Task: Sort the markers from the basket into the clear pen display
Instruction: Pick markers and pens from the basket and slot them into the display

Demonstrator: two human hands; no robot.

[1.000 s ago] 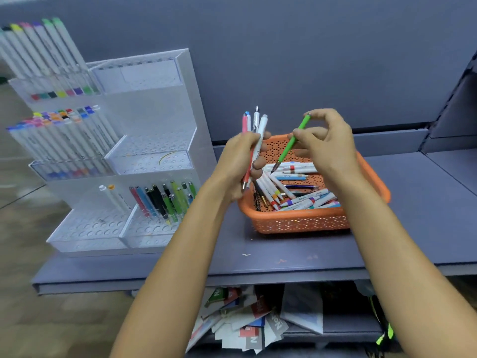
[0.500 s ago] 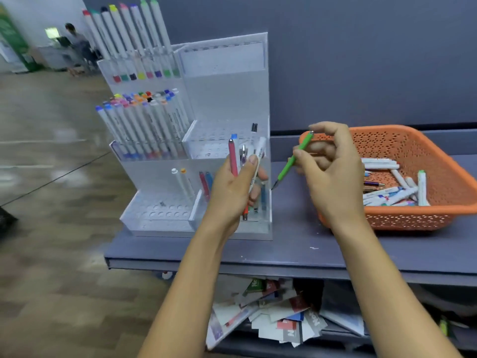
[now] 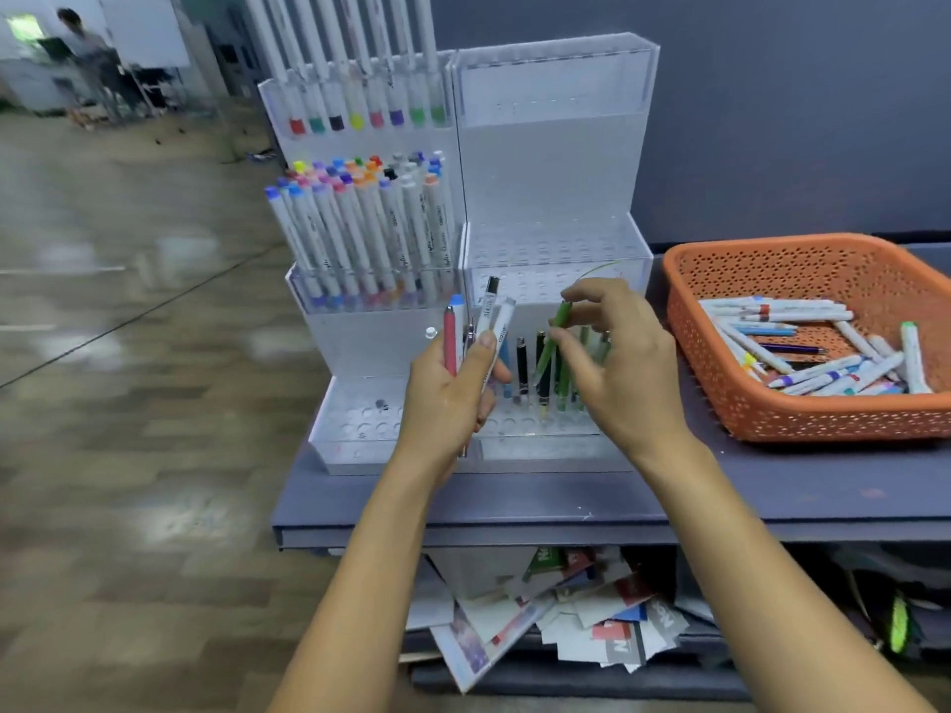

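Over the clear pen display [image 3: 556,162], the right hand [image 3: 620,367] pinches a green pen [image 3: 553,342]; the left hand [image 3: 447,393] grips a bundle of pens [image 3: 481,326].

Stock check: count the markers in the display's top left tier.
8 markers in a row, coloured ends down: red, teal, black, yellow, pink, purple, two green. None seems hidden.

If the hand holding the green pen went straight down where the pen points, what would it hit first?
Probably the holed bottom rack of the clear pen display, beside the standing black pens. The right hand pinches the green pen tip-down above it; depth is unclear.
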